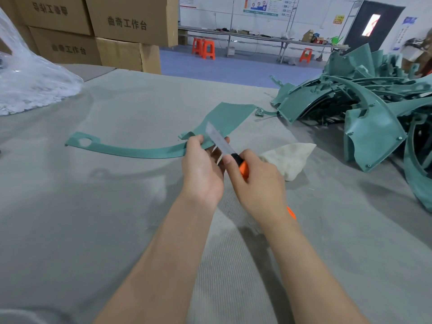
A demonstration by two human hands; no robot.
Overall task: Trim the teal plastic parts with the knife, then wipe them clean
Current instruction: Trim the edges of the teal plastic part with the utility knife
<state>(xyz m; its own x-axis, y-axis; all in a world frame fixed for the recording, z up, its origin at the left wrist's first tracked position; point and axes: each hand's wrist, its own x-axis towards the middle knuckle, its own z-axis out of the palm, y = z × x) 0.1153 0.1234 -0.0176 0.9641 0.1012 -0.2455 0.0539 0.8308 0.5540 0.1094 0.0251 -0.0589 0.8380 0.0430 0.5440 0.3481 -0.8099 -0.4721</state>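
While a curved teal plastic part (224, 120) is gripped at its bend by the left hand (201, 164), fingers curled round its edge, a knife (222, 143) with an orange handle is clasped in the closed right hand (254, 181), its blade laid across the part's wide panel. The part's long thin arm is stretched out to the left above the table (117, 206), where its shadow is cast. A crumpled white cloth (289, 157) is seen lying just beside the right hand and is partly hidden by it. A heap of teal parts (364, 106) is piled at the table's right edge, near the held part but not touching it. Clear plastic wrap (30, 83) is bunched at the far left. Stacked cardboard boxes (127, 23) behind are printed with "曲奇工作台". The table is covered in grey ribbed fabric. Beyond it, a blue floor (222, 66), orange stools (205, 49), a long workbench (257, 37), wall posters (259, 4) too blurred to be read and a dark door (371, 26) are shown
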